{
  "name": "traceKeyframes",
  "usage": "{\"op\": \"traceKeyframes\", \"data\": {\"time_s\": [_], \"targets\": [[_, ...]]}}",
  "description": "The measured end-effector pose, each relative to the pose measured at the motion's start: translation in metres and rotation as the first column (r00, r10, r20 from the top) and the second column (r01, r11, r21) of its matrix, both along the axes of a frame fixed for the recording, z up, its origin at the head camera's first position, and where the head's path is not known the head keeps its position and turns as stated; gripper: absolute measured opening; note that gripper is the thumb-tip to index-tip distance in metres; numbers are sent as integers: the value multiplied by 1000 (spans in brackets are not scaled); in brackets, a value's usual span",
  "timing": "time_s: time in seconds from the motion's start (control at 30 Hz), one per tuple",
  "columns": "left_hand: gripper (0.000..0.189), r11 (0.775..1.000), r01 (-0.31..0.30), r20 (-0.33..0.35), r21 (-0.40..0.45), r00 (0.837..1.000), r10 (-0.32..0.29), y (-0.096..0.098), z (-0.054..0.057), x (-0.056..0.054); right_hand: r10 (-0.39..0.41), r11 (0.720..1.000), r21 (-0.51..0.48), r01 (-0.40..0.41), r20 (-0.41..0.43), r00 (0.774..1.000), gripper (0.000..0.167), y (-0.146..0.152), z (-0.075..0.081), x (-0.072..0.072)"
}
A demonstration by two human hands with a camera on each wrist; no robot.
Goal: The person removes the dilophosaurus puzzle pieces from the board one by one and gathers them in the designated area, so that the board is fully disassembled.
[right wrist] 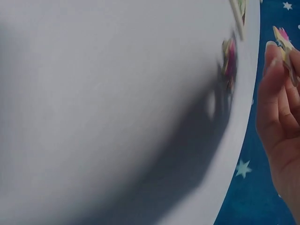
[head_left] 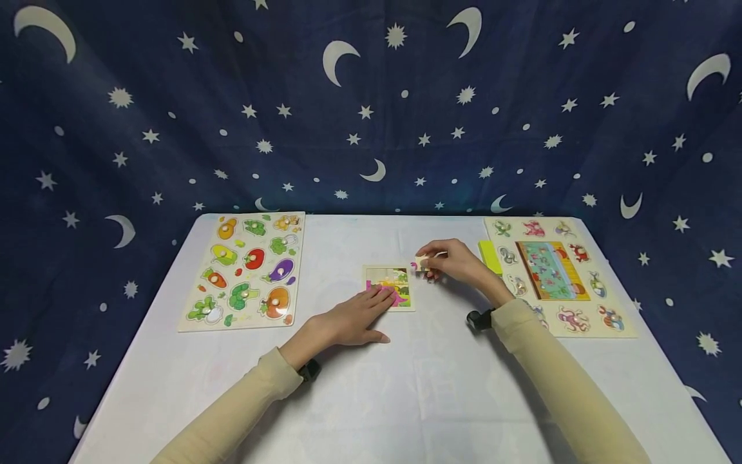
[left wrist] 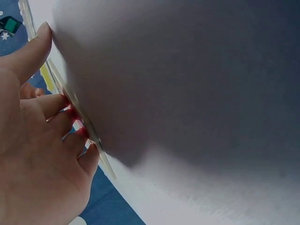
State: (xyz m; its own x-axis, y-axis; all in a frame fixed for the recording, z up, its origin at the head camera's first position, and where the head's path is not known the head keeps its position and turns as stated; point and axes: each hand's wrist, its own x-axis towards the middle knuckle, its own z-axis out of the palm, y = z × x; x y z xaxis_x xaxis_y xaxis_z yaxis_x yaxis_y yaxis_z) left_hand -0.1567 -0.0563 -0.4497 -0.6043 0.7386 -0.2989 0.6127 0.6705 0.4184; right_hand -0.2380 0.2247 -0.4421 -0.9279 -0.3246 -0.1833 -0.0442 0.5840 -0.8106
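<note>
Two sleeves (head_left: 556,367) reach in from 4 and 8 o'clock of the puzzle tray (head_left: 412,293), a black wrist camera (head_left: 478,320) at each cuff.

Left hand (head_left: 350,319): 8 o'clock, fingers straight and side by side over the tray, thumb spread away. Grips nothing.

Tray: flat, mid-table, straight ahead of the person. Partly filled. Pink, orange and green picture parts are in; patch at 11 o'clock looks bare. Fingers hide some of it, so no exact count.

Right hand (head_left: 455,261): 2 o'clock, pinching a puzzle piece (head_left: 422,263) between thumb and fingers, clear of the cloth. Below it, a loose piece (right wrist: 229,65) with some pink lies outside the tray; blurred, could be more than one.

Status, judged: part done. Held piece plus whatever lies loose still to go in.

Further out: vegetable board (head_left: 261,323) at 9, sea-animal board (head_left: 549,233) at 3, both flat, well apart from the tray. Yellow-green block (head_left: 490,257) between 2 and 3, at the sea-animal board's near side edge; contact unclear.

Surface: white cloth (head_left: 446,399), faint creases, arm shadows.

Room: dark-blue curtain (head_left: 377,84), white moons and stars, at 12 and round both sides. Hides whatever's behind.
</note>
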Motion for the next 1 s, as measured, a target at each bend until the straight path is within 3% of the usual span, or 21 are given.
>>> {"op": "traceKeyframes", "data": {"time_s": [0.43, 0.63, 1.0], "targets": [[88, 1000, 4, -17, 4, 1000, -4, -1, -5, -1, -89, 994, 65, 85, 61, 994, 19, 40, -9, 1], [88, 1000, 6, -6, 13, 1000, -6, -1, -4, -1, -87, 992, 98, 79, 75, 993, 22, 53, -16, 0], [88, 1000, 3, -2, 15, 1000, -3, 0, -3, -1, -74, 983, 170, 73, 1, 997, 17, 50, -19, 1]]}}
